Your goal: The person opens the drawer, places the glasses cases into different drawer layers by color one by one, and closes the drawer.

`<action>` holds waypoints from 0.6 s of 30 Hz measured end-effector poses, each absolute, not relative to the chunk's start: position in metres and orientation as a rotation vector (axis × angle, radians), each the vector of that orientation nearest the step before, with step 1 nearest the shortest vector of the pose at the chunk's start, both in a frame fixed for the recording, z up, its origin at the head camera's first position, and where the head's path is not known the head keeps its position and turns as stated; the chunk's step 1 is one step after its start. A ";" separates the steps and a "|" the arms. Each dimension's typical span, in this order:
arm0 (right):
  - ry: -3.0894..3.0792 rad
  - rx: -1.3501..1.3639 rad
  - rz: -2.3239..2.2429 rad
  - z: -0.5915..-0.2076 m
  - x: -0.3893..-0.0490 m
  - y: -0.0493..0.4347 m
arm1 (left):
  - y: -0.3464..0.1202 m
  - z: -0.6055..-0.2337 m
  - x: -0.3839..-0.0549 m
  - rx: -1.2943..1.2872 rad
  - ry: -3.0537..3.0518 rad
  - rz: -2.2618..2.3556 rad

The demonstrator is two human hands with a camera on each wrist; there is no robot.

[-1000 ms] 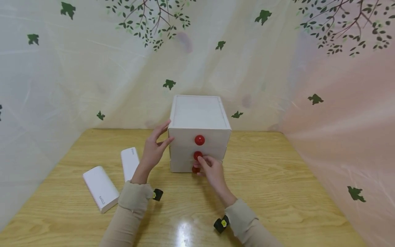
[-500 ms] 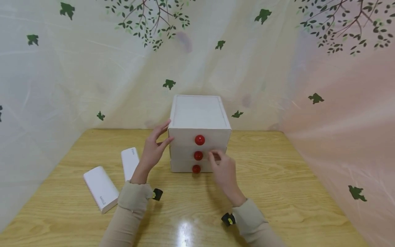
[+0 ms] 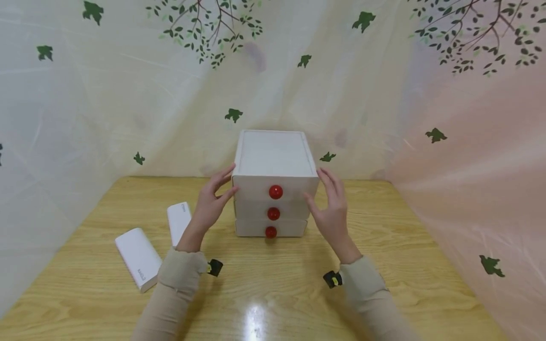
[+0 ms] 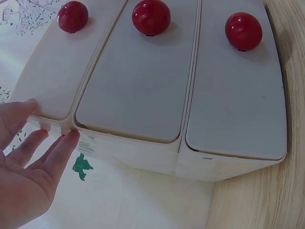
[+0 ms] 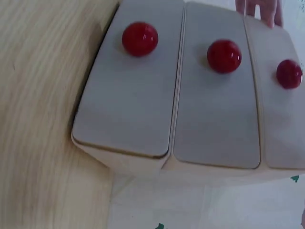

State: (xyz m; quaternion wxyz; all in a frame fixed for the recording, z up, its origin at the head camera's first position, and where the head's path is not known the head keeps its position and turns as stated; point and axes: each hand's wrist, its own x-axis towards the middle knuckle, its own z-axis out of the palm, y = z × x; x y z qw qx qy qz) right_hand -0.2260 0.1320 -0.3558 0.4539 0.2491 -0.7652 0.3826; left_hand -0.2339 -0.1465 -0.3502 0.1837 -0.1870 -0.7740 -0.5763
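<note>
A white three-drawer box (image 3: 275, 154) with a red round knob (image 3: 276, 192) on each drawer stands mid-table, its drawer fronts facing me. All three fronts sit in line with the casing in the left wrist view. My left hand (image 3: 209, 201) rests against its upper left side, with the thumb (image 4: 26, 107) at the front edge of the top drawer and the other fingers along the side wall. On the opposite side, my right hand (image 3: 332, 215) has its fingertips at the upper right edge and its thumb by the front. Most of that hand is outside the right wrist view.
Two white block-shaped cases with dark lettering lie left of the box: one white case (image 3: 138, 259) nearer me, another white case (image 3: 179, 222) behind my left forearm. The wooden table (image 3: 384, 265) ends at a leaf-patterned curtain (image 3: 179, 118) close behind the box.
My right hand has left the middle drawer's knob, drawn back to the right and moved up to the box's right side. The left hand has stayed in place.
</note>
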 end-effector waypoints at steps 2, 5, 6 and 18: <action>-1.969 0.651 0.928 -0.354 -0.233 0.134 | -0.147 -0.349 -0.233 -0.527 -2.176 -1.625; -2.064 0.651 0.944 -0.352 -0.240 0.135 | -0.148 -0.348 -0.232 -0.517 -2.169 -1.640; -2.089 0.642 0.963 -0.352 -0.241 0.135 | -0.148 -0.347 -0.231 -0.510 -2.167 -1.654; -2.186 0.582 1.148 -0.349 -0.256 0.135 | -0.157 -0.344 -0.216 -0.513 -2.110 -1.780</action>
